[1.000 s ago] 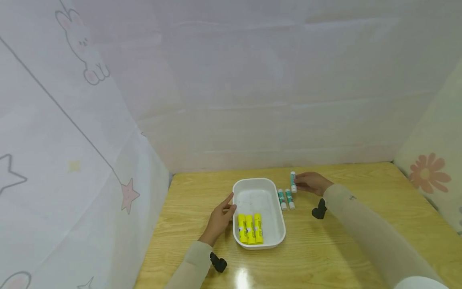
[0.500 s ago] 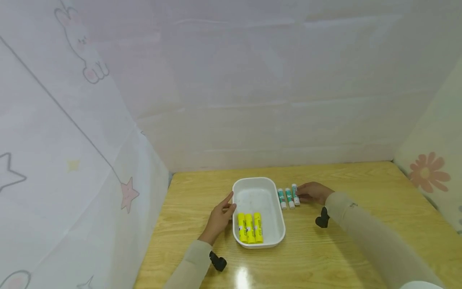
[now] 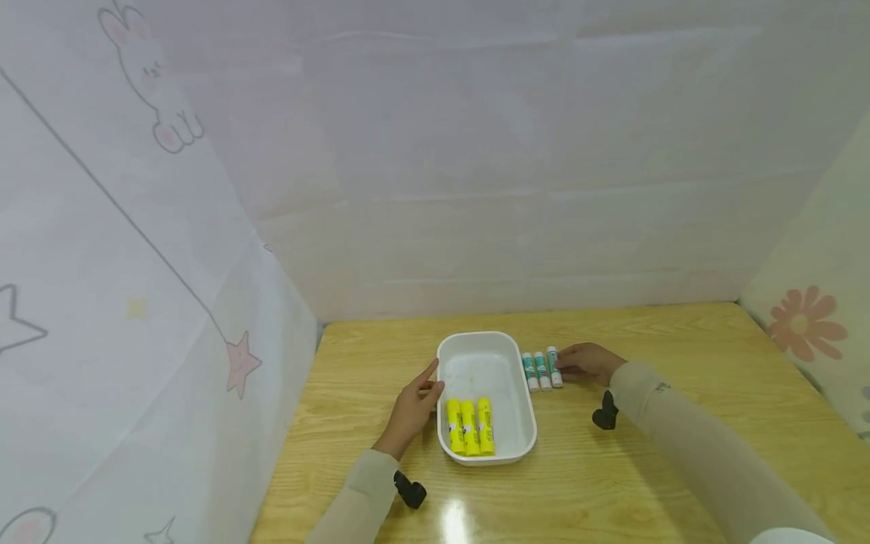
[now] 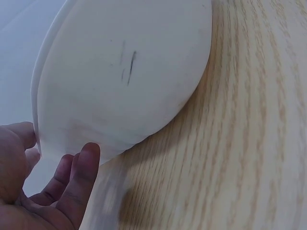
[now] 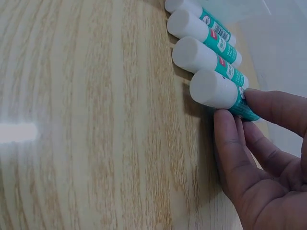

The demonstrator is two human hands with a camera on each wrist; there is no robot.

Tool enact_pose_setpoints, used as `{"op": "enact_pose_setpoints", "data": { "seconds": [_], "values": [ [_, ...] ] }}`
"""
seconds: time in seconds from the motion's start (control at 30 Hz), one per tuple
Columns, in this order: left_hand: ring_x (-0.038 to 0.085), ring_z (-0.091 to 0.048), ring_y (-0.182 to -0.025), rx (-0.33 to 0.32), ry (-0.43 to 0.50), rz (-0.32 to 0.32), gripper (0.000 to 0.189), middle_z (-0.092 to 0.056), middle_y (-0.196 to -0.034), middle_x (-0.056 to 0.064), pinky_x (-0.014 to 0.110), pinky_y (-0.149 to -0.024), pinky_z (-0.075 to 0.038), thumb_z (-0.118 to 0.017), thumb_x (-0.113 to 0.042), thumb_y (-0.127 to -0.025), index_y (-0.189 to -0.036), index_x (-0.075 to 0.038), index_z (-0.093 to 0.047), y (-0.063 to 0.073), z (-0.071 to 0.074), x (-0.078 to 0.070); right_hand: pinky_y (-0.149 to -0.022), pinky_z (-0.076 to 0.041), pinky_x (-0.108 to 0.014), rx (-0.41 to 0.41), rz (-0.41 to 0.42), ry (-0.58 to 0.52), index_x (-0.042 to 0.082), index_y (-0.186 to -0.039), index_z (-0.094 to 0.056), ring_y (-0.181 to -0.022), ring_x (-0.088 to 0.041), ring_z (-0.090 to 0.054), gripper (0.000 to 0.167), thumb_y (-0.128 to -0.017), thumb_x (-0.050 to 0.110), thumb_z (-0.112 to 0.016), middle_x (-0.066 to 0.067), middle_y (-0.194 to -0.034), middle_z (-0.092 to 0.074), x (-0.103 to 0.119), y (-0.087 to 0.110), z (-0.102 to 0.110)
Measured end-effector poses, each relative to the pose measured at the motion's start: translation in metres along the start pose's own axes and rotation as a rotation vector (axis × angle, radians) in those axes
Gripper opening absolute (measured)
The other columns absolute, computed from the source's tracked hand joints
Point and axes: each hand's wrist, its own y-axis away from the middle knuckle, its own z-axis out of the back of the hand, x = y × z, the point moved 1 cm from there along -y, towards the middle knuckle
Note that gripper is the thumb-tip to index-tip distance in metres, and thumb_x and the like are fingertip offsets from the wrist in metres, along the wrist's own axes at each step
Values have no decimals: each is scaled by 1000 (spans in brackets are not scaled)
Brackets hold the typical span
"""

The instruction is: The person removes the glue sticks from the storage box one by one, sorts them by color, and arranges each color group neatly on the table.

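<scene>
In the head view my left hand (image 3: pixel 410 408) is at the left rim of a white tray (image 3: pixel 514 446), with its thumb on the rim. The left wrist view shows the fingers (image 4: pixel 86 163) against the tray's outer wall (image 4: pixel 124 91). Three yellow tubes (image 3: pixel 469 428) with printed labels lie side by side in the tray's near left part. On the right, my right hand (image 3: pixel 593 363) pinches a teal glue stick (image 5: pixel 216 89) with a white cap, between thumb and fingers. It lies beside two like glue sticks (image 3: pixel 535 372); the right wrist view shows another white-capped shape beyond them, perhaps a reflection.
The wooden table (image 3: pixel 584 483) carries the tray near its middle, with the teal glue sticks just off the tray's right side. White printed cloth walls (image 3: pixel 435 249) stand behind the table and on both sides.
My right hand has brought its glue stick down and nearer to me, into line with the other two teal ones. The left hand and the tray have stayed put.
</scene>
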Motion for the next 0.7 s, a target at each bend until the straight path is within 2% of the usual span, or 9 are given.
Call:
{"op": "enact_pose_setpoints", "data": {
  "seconds": [0.33,0.6,0.7],
  "values": [
    [27,-59,-111,-3,-2,21,50,-58,-119,9,34,-79,-58,-54,-34,-101,-149,-36,-39,0,0,-3,-84,-56,-33,-30,41,95,-13,-124,-52,-89,-18,-65,45,-91,13,-70,-17,-109,-64,3,5,-6],
    [25,-59,-110,1,-3,36,52,-57,-118,9,33,-80,-57,-54,-40,-100,-149,-38,-38,1,-1,0,-86,-54,-39,-103,81,321,-6,-115,-61,-90,-21,-64,39,-88,19,-72,-12,-105,-65,8,11,-16],
    [25,-60,-109,0,8,34,52,-57,-117,9,32,-79,-58,-54,-39,-100,-149,-38,-38,0,-1,1,-89,-52,-43,-108,85,356,-5,-115,-61,-91,-21,-64,39,-88,21,-72,-11,-105,-65,8,10,-16]
  ]
}}
